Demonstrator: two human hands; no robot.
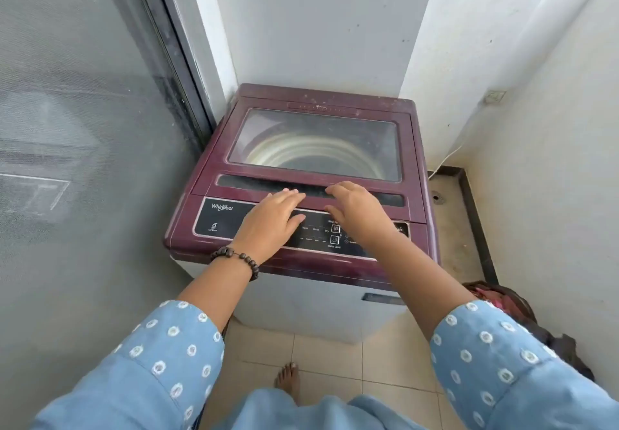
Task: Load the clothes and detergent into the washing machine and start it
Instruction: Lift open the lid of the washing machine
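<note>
A maroon top-loading washing machine (207,168) stands in the corner, its glass lid (315,143) down and the drum visible through it. My left hand (273,220) reaches over the black control panel (221,220) with straight fingers, their tips at the lid's front handle strip (254,182). My right hand (355,206) lies beside it, fingers spread and reaching the same strip. Neither hand holds anything. A heap of dark and red clothes (502,302) lies on the floor to the right of the machine, partly hidden by my right sleeve.
A glass sliding door (83,128) runs along the left. White walls close in behind and on the right. A white cable (449,158) hangs by the right wall above a raised dark ledge (475,221). My bare foot (288,379) stands on beige tiles.
</note>
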